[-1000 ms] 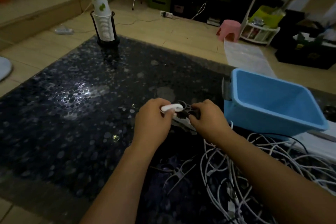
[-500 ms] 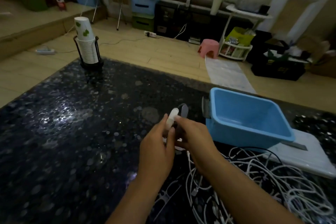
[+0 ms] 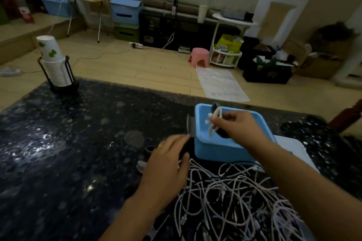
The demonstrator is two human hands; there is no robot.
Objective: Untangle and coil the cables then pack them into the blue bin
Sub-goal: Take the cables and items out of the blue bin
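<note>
My right hand (image 3: 238,128) pinches a small coiled bundle of white and black cable (image 3: 214,121) and holds it above the inside of the blue bin (image 3: 221,151). The bin stands on the dark speckled table (image 3: 78,143), to the right of centre. My left hand (image 3: 166,164) hovers low over the table just left of the bin, fingers relaxed and holding nothing. A tangled heap of white cables (image 3: 235,197) lies on the table in front of the bin, partly under my right forearm.
A black rack of stacked paper cups (image 3: 55,68) stands at the table's far left corner. A grey flat piece (image 3: 191,127) leans on the bin's left side. A white board (image 3: 293,148) lies right of the bin. Beyond the table are wooden floor and a pink stool (image 3: 198,57).
My right hand has carried the coiled bundle from in front of me to above the blue bin. My left hand let go of it and dropped toward the table.
</note>
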